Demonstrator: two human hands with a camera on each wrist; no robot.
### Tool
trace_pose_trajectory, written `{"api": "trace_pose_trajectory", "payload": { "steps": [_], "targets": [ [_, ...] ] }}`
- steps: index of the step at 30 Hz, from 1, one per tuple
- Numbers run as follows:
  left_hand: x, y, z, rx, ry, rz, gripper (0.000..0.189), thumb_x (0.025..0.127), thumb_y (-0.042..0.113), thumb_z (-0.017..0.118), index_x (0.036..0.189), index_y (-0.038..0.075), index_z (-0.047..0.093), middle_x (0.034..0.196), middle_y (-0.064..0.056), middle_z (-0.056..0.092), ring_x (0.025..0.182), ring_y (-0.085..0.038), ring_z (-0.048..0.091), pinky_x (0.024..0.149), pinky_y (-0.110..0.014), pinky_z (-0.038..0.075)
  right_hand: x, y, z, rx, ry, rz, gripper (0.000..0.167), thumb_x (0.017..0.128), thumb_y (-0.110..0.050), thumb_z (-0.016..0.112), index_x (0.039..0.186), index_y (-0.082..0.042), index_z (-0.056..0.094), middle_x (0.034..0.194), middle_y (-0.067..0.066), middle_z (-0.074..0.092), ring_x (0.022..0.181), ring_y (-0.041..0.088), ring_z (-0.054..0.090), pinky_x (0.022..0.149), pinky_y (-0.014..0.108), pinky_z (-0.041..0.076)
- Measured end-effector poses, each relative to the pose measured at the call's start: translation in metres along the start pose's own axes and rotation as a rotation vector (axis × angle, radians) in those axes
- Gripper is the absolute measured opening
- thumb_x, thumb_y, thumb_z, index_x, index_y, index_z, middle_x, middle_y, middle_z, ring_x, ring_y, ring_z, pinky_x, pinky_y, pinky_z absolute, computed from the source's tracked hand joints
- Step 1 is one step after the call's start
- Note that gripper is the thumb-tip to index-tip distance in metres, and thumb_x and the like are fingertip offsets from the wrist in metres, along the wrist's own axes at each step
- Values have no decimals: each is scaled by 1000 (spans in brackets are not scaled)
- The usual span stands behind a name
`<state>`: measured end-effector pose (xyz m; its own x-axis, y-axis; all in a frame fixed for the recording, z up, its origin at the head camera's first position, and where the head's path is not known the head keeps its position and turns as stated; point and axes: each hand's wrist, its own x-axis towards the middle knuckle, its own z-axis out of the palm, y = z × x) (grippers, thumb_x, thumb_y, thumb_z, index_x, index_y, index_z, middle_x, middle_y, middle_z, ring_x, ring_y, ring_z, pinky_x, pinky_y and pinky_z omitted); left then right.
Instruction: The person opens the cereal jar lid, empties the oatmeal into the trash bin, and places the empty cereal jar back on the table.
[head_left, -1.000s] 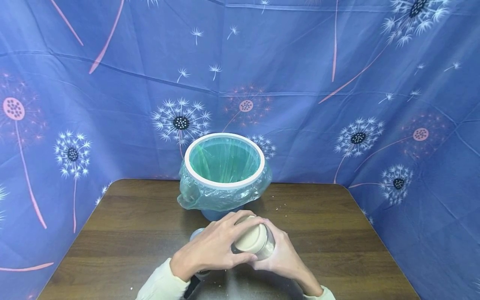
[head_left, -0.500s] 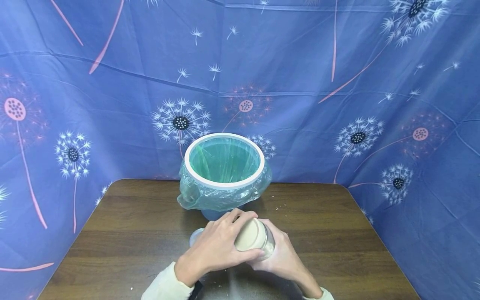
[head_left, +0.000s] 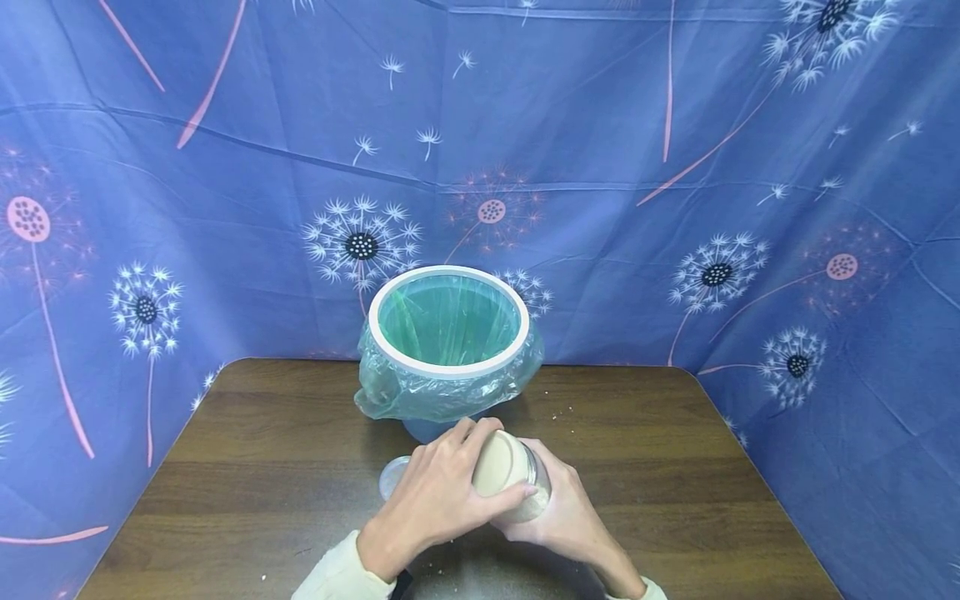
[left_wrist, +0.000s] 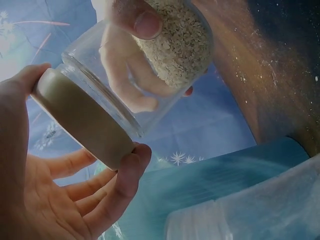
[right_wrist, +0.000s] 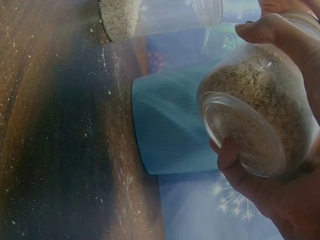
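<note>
My right hand [head_left: 558, 517] grips a glass jar [right_wrist: 260, 95] round its side, tilted, with pale oat flakes [left_wrist: 177, 45] gathered toward its base. My left hand [head_left: 438, 496] holds the jar's cream lid [head_left: 501, 465] by its edge, thumb on one side and fingers on the other. In the left wrist view the lid [left_wrist: 85, 117] sits right at the jar's mouth. The two hands meet low in front of the bin. Beside my left hand, partly hidden by it, stands a second clear jar [head_left: 392, 477]; the right wrist view shows flakes in its bottom too.
A blue bin [head_left: 429, 430] with a white rim ring [head_left: 450, 369] and a green plastic liner [head_left: 420, 400] stands at the back of the wooden table [head_left: 660, 475]. Small crumbs and pale dust lie on the wood. A blue dandelion-print cloth [head_left: 600, 250] hangs behind.
My left hand has turned on the lid, its thumb sliding right and its wrist shifting slightly right. More of the second jar's top shows. My right hand stays nearly in place.
</note>
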<state>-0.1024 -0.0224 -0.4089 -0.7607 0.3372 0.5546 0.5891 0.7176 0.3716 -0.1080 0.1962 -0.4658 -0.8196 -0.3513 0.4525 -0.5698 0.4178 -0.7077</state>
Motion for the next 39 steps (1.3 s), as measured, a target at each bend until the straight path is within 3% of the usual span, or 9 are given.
{"api": "trace_pose_trajectory", "payload": {
  "steps": [10,19,28,39],
  "targets": [
    [0,1,1,-63,1,-38,65,83,66,79,130,23,63,92,8,60,67,-11,59,57,-25,44,-2,4,-1,28,0,33,90,63,-22,103,142,-26,59,123,-5,71,103,16,70,84,35,59],
    [-4,-1,-1,-116,-34,-78,62,87,58,77,135,22,65,100,9,63,73,-9,58,60,-25,44,-5,7,-2,4,7,58,90,63,-24,103,142,-30,59,125,-8,70,103,14,70,84,35,59],
    [-11,-1,-4,-101,-81,-11,65,85,52,78,141,21,63,113,6,64,89,-9,59,68,-27,50,-6,12,-8,-21,23,52,92,60,-18,101,141,-23,60,121,-5,72,102,13,69,86,35,58],
    [-16,1,-6,-54,-156,-5,66,84,52,79,141,25,61,121,4,62,103,-16,63,72,-32,54,-5,18,-20,-14,48,78,92,58,-16,103,140,-14,61,119,-2,74,103,18,71,89,35,57]
  ]
}}
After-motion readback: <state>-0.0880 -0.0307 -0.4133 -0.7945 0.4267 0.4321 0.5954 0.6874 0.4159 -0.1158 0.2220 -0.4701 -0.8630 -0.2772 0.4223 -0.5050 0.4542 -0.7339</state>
